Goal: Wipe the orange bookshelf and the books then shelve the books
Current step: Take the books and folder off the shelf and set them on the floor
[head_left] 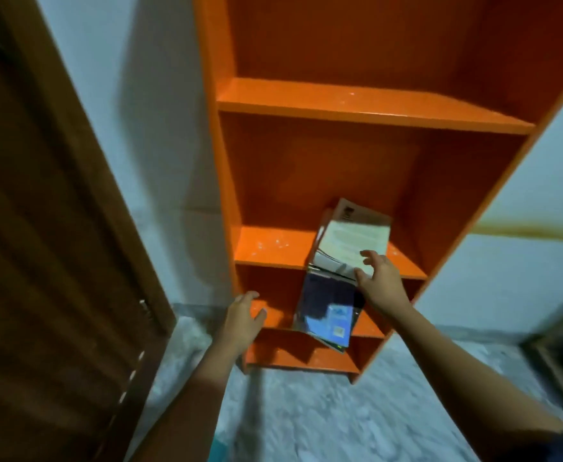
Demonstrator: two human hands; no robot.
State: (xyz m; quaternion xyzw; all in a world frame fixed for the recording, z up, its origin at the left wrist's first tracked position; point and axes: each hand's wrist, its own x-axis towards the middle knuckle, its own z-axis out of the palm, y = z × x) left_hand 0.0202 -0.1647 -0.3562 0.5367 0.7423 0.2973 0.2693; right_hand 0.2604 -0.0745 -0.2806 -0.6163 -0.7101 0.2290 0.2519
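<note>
Right hand (382, 281) grip: fingers spread, laid on the near edge of the books (347, 258), not closed round them. Left hand (243, 316) grip: open, empty, at the orange bookshelf (367, 105) near its lower left edge. Books: loose stack overhanging a middle shelf, blue cover (332, 311) drooping; judged light, floppy, slippery; best clamped across spines. Writing: blurred, unreadable.

Room was dim overall, colours muted. Glossy orange bookshelf (357, 101) caught faint sheen on the upper shelf boards; its recesses fell into dark red-brown shadow. Brown door (40, 228) at frame left was nearly black and smeared by motion blur. Wide-angle distortion tilted the verticals outward toward the frame edges. Books (340, 278) and both hands were soft, lettering unreadable.
</note>
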